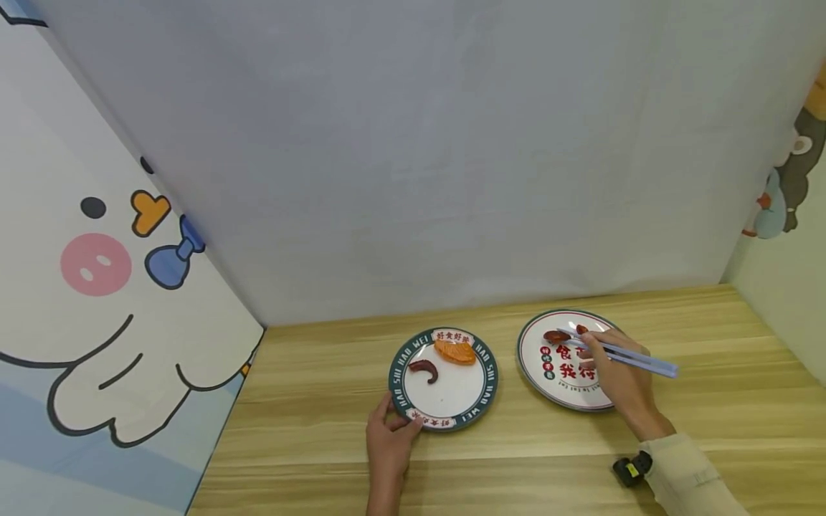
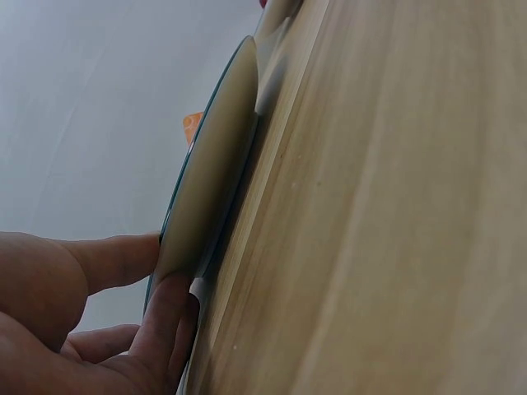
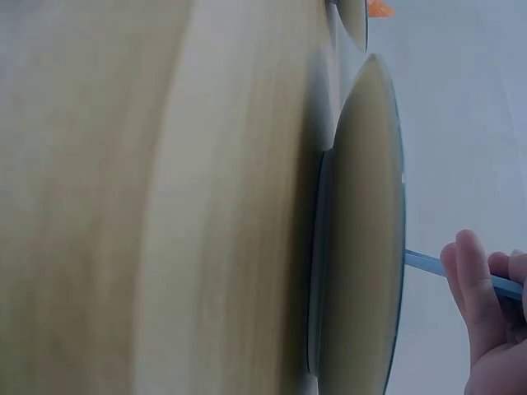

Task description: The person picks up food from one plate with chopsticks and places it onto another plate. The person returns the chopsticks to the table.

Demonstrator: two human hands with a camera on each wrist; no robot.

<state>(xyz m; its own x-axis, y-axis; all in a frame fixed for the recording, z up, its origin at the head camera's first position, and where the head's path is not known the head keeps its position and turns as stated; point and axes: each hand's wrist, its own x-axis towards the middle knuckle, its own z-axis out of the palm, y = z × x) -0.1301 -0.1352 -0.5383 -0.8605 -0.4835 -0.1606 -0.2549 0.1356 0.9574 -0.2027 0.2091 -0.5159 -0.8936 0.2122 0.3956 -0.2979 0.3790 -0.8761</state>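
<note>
Booth-like setting, grey backdrop point(image 1: 413, 158), cartoon panel point(image 1: 122, 322)

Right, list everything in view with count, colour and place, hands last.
Green-banded plate: one, white centre, left of the other plate
Orange slice: one, orange, on that plate
Curled piece: one, dark reddish-brown, same plate
Red-lettered plate: one, white, on the right
Brown piece: one, reddish-brown, on the red-lettered plate
Chopsticks: one pair, pale violet, over that plate
Table: one, light wood, under both plates
Backdrop: one, pale grey, behind
Cartoon panels: two, multicoloured, either side
Wrist device: one, black, by the right cuff
Sleeve: one, beige, right arm
Left hand: one, bare, gripping the green-banded plate
Right hand: one, bare, holding the chopsticks
</note>
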